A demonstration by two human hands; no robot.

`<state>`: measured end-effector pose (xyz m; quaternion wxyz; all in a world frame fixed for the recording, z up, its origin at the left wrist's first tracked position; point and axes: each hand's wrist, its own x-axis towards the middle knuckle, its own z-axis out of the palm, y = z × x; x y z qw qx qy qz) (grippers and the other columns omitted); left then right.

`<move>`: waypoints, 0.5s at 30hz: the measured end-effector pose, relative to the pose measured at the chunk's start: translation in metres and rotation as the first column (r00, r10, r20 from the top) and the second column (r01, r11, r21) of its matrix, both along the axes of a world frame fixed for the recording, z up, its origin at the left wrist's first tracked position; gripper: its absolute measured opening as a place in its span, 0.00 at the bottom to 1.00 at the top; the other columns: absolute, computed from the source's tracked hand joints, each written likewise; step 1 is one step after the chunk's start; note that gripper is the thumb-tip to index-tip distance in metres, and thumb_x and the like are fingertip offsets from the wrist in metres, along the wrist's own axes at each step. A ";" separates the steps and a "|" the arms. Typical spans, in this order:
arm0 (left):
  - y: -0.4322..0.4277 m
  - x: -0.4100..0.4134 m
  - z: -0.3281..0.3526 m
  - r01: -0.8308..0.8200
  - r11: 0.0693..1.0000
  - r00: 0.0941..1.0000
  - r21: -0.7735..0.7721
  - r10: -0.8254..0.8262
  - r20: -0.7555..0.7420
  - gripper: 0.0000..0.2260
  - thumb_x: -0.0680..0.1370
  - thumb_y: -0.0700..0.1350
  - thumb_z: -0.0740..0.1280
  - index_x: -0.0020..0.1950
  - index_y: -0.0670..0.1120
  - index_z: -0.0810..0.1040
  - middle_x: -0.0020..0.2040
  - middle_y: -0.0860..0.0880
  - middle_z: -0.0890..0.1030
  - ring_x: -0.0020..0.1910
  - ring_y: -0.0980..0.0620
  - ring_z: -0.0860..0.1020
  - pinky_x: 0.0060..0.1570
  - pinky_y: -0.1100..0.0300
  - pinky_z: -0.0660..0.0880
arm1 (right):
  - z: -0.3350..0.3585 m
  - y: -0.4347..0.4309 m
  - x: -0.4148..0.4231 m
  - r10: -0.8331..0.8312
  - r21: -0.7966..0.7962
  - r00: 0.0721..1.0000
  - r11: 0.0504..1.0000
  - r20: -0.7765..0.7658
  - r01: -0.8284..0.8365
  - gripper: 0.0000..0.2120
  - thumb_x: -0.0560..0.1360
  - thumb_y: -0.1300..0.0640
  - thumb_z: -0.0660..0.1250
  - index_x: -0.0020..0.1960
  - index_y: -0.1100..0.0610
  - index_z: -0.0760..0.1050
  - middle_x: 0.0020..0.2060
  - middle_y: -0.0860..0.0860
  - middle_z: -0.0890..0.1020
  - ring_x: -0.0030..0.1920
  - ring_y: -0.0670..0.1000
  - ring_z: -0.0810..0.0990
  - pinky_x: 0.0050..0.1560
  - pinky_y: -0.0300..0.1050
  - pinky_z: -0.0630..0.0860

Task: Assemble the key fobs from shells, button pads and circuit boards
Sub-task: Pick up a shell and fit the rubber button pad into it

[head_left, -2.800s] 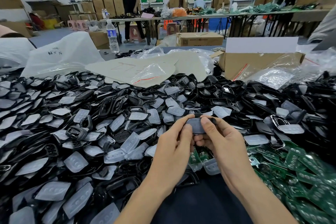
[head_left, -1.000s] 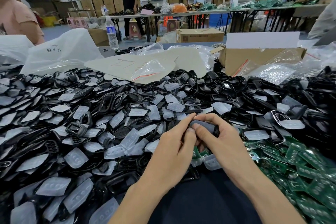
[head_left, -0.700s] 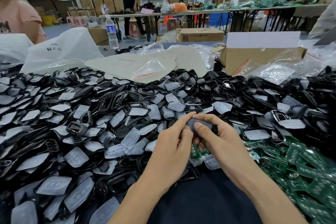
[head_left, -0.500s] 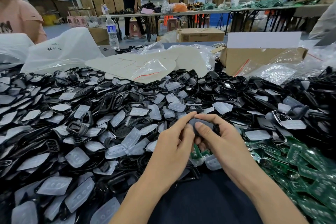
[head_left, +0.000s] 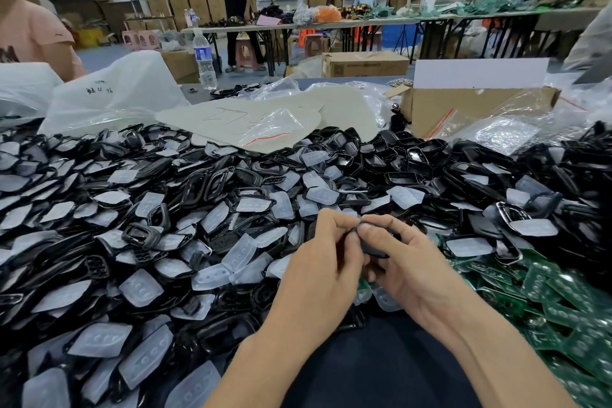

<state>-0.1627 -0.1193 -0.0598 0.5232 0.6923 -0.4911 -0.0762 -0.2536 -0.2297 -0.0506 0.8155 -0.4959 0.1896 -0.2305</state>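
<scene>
Across the worktop [head_left: 344, 79], a heap of black shells [head_left: 212, 182] mixed with translucent button pads [head_left: 142, 288] fills left and middle. Green circuit boards [head_left: 556, 305] lie piled at right. Near the front edge, left hand [head_left: 318, 268] and right hand [head_left: 417, 272] meet above the heap. Fingers [head_left: 334, 219] of both curl and pinch one dark key fob [head_left: 372, 246] between them, thumbs on top. The fob is mostly hidden, possibly a shell with a pad seated.

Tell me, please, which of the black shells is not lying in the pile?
The shell held between the left hand and right hand; the others lie loose.
</scene>
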 end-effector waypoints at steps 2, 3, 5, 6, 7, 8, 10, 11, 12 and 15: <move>0.000 -0.001 -0.001 -0.004 1.000 0.999 0.028 0.003 0.050 0.06 0.82 0.53 0.57 0.55 0.64 0.65 0.43 0.59 0.83 0.43 0.62 0.82 0.41 0.58 0.78 | 0.002 -0.003 -0.003 0.023 -0.011 0.999 1.000 -0.024 -0.023 0.05 0.64 0.58 0.75 0.41 0.53 0.83 0.33 0.53 0.81 0.30 0.49 0.77 0.27 0.41 0.72; 0.001 -0.002 -0.002 -0.002 0.999 0.997 0.040 -0.001 0.079 0.06 0.82 0.53 0.56 0.55 0.65 0.64 0.42 0.58 0.83 0.44 0.62 0.82 0.42 0.57 0.78 | 0.003 -0.004 -0.004 0.030 -0.030 0.999 0.999 -0.035 -0.032 0.04 0.64 0.57 0.75 0.39 0.52 0.83 0.32 0.52 0.81 0.30 0.49 0.78 0.27 0.41 0.72; 0.001 -0.002 -0.002 0.004 0.999 0.994 0.040 -0.009 0.110 0.06 0.82 0.53 0.55 0.56 0.64 0.63 0.42 0.58 0.82 0.45 0.61 0.82 0.42 0.55 0.79 | 0.004 -0.005 -0.005 0.035 -0.067 0.999 0.997 -0.042 -0.038 0.03 0.64 0.57 0.75 0.37 0.51 0.83 0.32 0.52 0.81 0.30 0.50 0.78 0.27 0.41 0.73; 0.001 -0.002 -0.002 0.002 1.000 0.995 0.023 -0.005 0.105 0.05 0.82 0.53 0.55 0.56 0.64 0.64 0.42 0.58 0.82 0.44 0.60 0.82 0.41 0.55 0.79 | 0.004 -0.006 -0.005 0.037 -0.076 0.999 0.996 -0.032 -0.040 0.03 0.64 0.57 0.76 0.37 0.50 0.83 0.33 0.53 0.81 0.31 0.50 0.79 0.28 0.41 0.73; 0.000 -0.002 -0.002 -0.006 1.000 0.996 -0.001 0.006 0.086 0.05 0.82 0.53 0.56 0.56 0.63 0.66 0.43 0.59 0.82 0.43 0.59 0.82 0.41 0.56 0.79 | 0.004 -0.005 -0.005 0.038 -0.074 0.999 0.996 -0.017 -0.039 0.04 0.64 0.56 0.76 0.38 0.50 0.84 0.34 0.53 0.82 0.32 0.49 0.79 0.29 0.41 0.74; -0.001 -0.002 -0.002 -0.019 0.999 0.998 -0.026 0.020 0.063 0.05 0.82 0.52 0.57 0.56 0.62 0.67 0.43 0.59 0.82 0.42 0.58 0.82 0.40 0.57 0.78 | 0.004 -0.004 -0.004 0.035 -0.067 0.999 0.997 0.001 -0.035 0.05 0.64 0.55 0.77 0.40 0.51 0.84 0.35 0.53 0.82 0.33 0.49 0.79 0.30 0.40 0.75; -0.002 -0.002 -0.001 -0.037 0.998 0.999 -0.056 0.038 0.014 0.04 0.83 0.50 0.58 0.56 0.60 0.68 0.44 0.60 0.83 0.42 0.58 0.82 0.40 0.60 0.78 | 0.004 -0.002 -0.004 0.027 -0.044 0.999 0.999 0.025 -0.026 0.08 0.64 0.55 0.77 0.43 0.53 0.86 0.36 0.54 0.83 0.34 0.49 0.80 0.33 0.40 0.77; -0.002 -0.002 -0.001 -0.037 0.997 0.999 -0.061 0.037 -0.011 0.04 0.83 0.49 0.59 0.56 0.59 0.69 0.45 0.59 0.83 0.43 0.58 0.82 0.41 0.60 0.78 | 0.004 -0.001 -0.003 0.021 -0.032 0.999 0.999 0.031 -0.020 0.08 0.65 0.55 0.77 0.43 0.53 0.86 0.37 0.54 0.83 0.34 0.49 0.80 0.34 0.40 0.78; -0.002 -0.001 -0.001 -0.034 0.997 0.999 -0.064 0.032 -0.032 0.05 0.84 0.48 0.60 0.56 0.59 0.69 0.45 0.59 0.83 0.43 0.58 0.83 0.42 0.60 0.78 | 0.004 0.000 -0.003 0.018 -0.019 0.999 1.000 0.036 -0.017 0.07 0.66 0.55 0.76 0.43 0.53 0.87 0.37 0.54 0.83 0.34 0.49 0.80 0.34 0.40 0.78; -0.001 0.000 -0.001 -0.020 0.998 0.999 -0.064 0.017 -0.051 0.06 0.84 0.46 0.60 0.56 0.59 0.70 0.45 0.59 0.84 0.44 0.58 0.83 0.42 0.62 0.78 | 0.006 0.001 -0.002 0.018 -0.010 0.999 1.000 0.039 -0.017 0.06 0.67 0.57 0.74 0.43 0.54 0.87 0.36 0.55 0.83 0.33 0.49 0.80 0.34 0.39 0.78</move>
